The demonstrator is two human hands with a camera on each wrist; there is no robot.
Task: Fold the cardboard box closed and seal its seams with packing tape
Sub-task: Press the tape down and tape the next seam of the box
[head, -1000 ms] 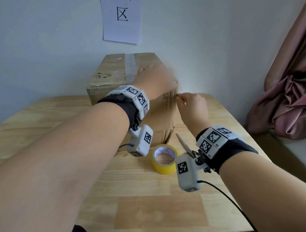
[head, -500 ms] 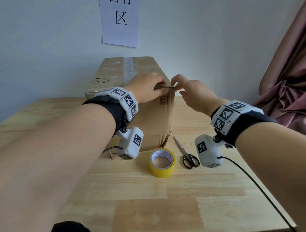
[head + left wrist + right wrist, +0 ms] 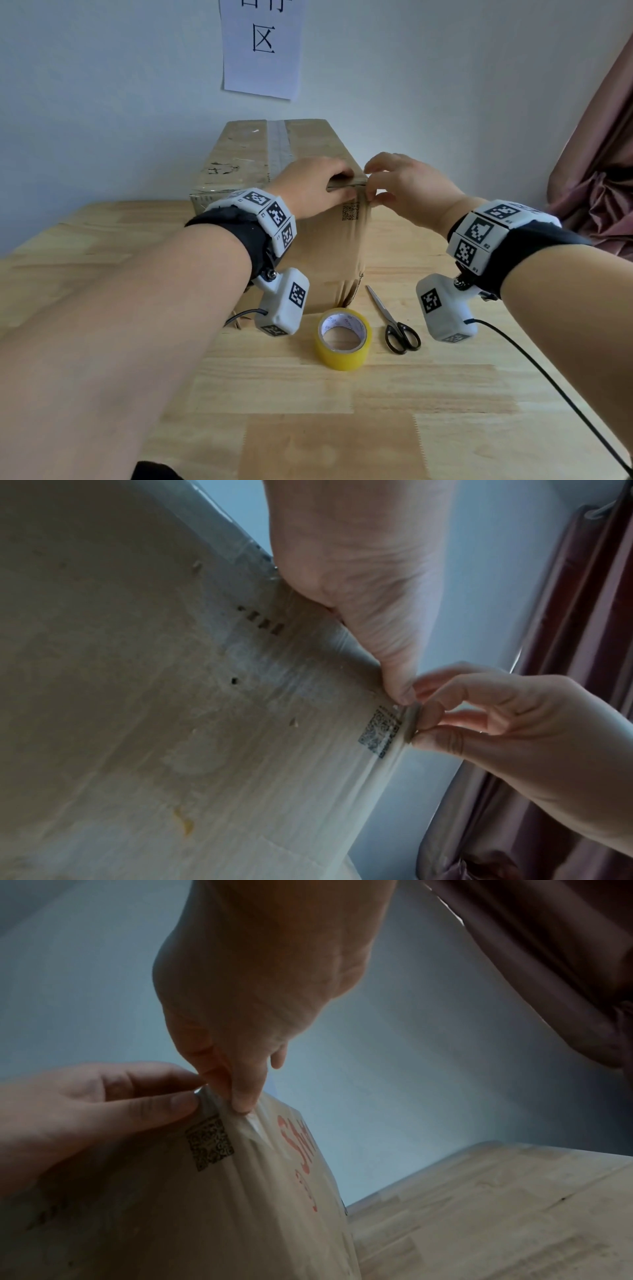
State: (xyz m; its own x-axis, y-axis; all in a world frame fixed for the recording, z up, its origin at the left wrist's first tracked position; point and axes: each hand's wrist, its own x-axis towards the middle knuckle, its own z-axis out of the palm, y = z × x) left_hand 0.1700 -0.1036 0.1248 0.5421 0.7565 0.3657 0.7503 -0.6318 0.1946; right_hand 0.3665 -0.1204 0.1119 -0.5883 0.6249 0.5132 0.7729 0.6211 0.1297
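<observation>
A brown cardboard box (image 3: 329, 246) stands closed on the wooden table, with a strip of clear tape (image 3: 279, 144) along its top seam. My left hand (image 3: 342, 186) grips the box's near top edge at the right corner, fingers on top and thumb on the front face above a printed code (image 3: 350, 211). My right hand (image 3: 371, 186) pinches that same corner from the right. In the right wrist view its fingertip (image 3: 245, 1104) presses glossy clear tape on the box's vertical edge (image 3: 260, 1150). The left wrist view shows the right thumb (image 3: 438, 741) on that corner.
A yellow roll of packing tape (image 3: 342, 337) lies flat in front of the box, with black-handled scissors (image 3: 394, 322) beside it on the right. A black cable (image 3: 548, 377) trails from my right wrist. A pink curtain (image 3: 599, 171) hangs at the right.
My right hand has risen from the box's right edge to its top corner. My left hand has slid to the near top edge and now grips it beside the right hand.
</observation>
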